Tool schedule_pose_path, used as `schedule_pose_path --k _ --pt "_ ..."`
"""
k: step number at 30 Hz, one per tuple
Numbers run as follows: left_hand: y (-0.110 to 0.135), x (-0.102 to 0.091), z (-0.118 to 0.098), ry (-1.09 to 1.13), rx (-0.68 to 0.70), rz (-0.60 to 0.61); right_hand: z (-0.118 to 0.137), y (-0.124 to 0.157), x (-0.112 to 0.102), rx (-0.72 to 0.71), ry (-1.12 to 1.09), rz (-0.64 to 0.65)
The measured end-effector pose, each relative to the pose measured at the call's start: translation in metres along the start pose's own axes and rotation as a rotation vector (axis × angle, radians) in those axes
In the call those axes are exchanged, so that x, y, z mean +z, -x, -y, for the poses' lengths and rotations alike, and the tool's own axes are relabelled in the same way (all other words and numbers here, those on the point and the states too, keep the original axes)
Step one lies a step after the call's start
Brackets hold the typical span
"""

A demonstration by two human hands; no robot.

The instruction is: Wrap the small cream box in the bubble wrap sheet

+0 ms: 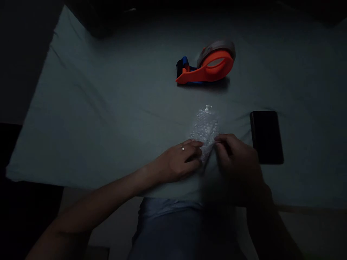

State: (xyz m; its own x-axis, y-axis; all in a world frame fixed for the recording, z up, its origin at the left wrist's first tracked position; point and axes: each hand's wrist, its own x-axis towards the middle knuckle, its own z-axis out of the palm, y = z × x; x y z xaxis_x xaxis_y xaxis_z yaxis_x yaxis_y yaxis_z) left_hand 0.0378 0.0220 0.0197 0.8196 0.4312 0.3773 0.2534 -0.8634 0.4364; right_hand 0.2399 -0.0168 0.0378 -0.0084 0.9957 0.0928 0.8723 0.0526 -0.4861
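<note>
A small bubble-wrap packet [204, 125] lies on the cloth in front of me, with a short piece of clear tape [208, 107] at its far end. What is inside the wrap cannot be made out. My left hand [181, 160], with a ring on one finger, holds the packet's left side, its fingers curled and pressing on it. On the right edge, my right hand [235, 151] pinches the wrap between thumb and forefinger. Beyond the packet rests an orange and blue tape dispenser [207, 68] with a roll of tape in it.
To the right of my right hand lies a black phone [267, 137], flat on the cloth. A pale greenish cloth [108, 108] with creases covers the table, its front edge close to my lap. Dark objects border the far side. The light is dim.
</note>
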Motion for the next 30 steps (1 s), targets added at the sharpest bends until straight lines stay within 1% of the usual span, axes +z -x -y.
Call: schedule_pose_path --k 2,4,6,8,12,15,17,19,22,24,25,28,30 --pt "-0.002 -0.001 0.001 0.069 -0.008 0.045 0.003 0.002 0.000 0.012 -0.004 -0.048" --pt "-0.002 0.000 0.002 0.093 0.023 0.021 0.008 0.004 0.001 0.020 0.005 -0.077" --pt "-0.001 0.004 0.003 0.088 0.054 -0.021 0.014 0.002 0.005 0.030 0.027 -0.080" --pt "0.001 0.008 0.002 0.104 0.039 -0.050 0.019 -0.005 0.009 0.046 0.063 -0.041" --pt "0.008 0.018 -0.001 0.168 -0.040 -0.095 0.026 -0.024 0.013 0.079 0.134 0.127" --pt "0.012 0.022 0.000 0.167 0.023 -0.181 0.028 -0.034 0.013 0.100 0.138 0.234" --pt "0.013 0.024 0.002 0.164 0.096 -0.215 0.028 -0.037 0.015 0.102 0.118 0.249" --pt "0.014 0.025 0.004 0.182 0.128 -0.223 0.025 -0.037 0.019 0.098 0.049 0.194" --pt "0.016 0.026 0.005 0.228 0.088 -0.230 0.020 -0.028 0.020 0.057 -0.171 0.011" --pt "0.016 0.026 0.005 0.248 0.063 -0.251 0.018 -0.017 0.014 0.000 -0.297 -0.075" --pt "0.016 0.026 0.005 0.254 0.063 -0.257 0.016 -0.011 0.010 -0.018 -0.313 -0.087" --pt "0.016 0.023 0.005 0.234 0.071 -0.228 0.010 0.013 0.001 -0.128 -0.281 -0.033" --pt "0.016 0.021 0.006 0.192 0.065 -0.201 0.006 0.028 0.002 -0.205 -0.241 0.006"
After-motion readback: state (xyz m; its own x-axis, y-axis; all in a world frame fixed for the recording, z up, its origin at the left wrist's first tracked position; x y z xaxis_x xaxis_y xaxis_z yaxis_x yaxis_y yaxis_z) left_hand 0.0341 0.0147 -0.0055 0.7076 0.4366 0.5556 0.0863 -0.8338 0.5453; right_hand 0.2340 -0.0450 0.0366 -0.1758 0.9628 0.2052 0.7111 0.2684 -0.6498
